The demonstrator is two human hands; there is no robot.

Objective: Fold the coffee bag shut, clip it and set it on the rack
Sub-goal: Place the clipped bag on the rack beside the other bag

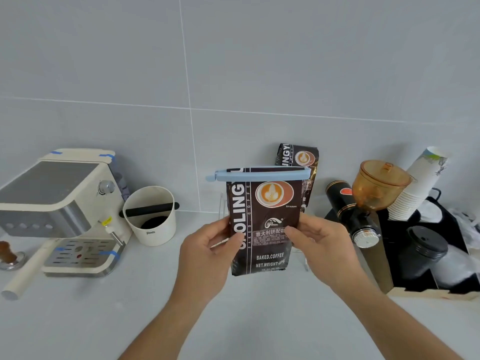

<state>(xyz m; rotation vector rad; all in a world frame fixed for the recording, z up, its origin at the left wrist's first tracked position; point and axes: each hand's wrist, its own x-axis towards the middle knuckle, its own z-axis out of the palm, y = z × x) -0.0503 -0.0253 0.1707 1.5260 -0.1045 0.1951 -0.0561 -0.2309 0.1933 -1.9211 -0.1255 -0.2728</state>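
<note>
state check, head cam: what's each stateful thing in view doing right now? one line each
coffee bag: upright, top folded, held at both sides
clip: shut across the bag's folded top
left hand: gripping bag's left edge
right hand: gripping bag's right edge
second coffee bag: standing behind, against the wall
rack: mostly hidden by the held bag
grinder hopper: lid on
paper cups: stacked, leaning
</note>
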